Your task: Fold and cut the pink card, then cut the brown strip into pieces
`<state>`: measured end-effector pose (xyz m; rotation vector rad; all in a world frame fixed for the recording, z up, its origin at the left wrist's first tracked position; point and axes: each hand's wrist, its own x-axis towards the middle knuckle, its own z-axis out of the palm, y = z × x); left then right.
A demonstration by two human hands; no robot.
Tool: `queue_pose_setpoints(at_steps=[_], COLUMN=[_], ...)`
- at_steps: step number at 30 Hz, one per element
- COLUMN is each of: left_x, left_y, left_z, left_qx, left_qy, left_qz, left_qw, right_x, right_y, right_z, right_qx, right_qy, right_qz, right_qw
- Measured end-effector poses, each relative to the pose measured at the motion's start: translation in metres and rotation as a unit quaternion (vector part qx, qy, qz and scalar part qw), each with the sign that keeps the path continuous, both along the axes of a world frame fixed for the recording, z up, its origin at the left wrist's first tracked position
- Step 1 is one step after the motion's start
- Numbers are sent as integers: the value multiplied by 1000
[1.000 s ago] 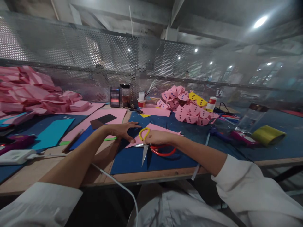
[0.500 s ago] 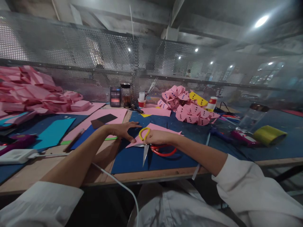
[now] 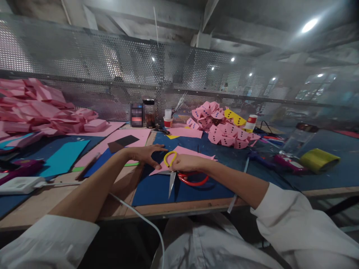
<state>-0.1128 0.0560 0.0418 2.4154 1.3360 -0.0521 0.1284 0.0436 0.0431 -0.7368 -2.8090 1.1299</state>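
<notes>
My left hand (image 3: 150, 155) has its fingers spread, with the thumb at the left edge of a pink paper sheet (image 3: 193, 150) on the blue mat (image 3: 157, 194). My right hand (image 3: 183, 163) is closed over this sheet, at the yellow loop of a pair of scissors (image 3: 172, 185). The fingertips are hidden. The scissors stand with blades apart, one blade pointing towards me and the other leftward along the paper. Their red handle (image 3: 195, 183) shows below my right wrist.
Folded pink paper pieces (image 3: 36, 104) pile up at left. Dotted pink pieces (image 3: 227, 130) lie behind my right hand. A jar (image 3: 150, 114), a phone (image 3: 136, 115) and a paper cup (image 3: 167, 121) line the back. A white cable (image 3: 140, 216) hangs over the front edge.
The scissors have shifted very slightly to the left. Both hands stay almost where they were.
</notes>
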Motion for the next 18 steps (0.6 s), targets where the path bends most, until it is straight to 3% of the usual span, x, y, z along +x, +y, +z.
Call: queue_pose_setpoints(at_steps=[8, 18], left_x=[-8, -8], left_y=[1, 0], left_z=[0, 2], left_qx=[-19, -19], left_qy=[17, 25], left_qz=[-2, -6], left_qw=[1000, 999], right_x=[-2, 1], right_y=[2, -5], right_z=[6, 9], right_qx=[-5, -13], right_qy=[4, -11], right_qz=[35, 15], right_qw=[999, 1000])
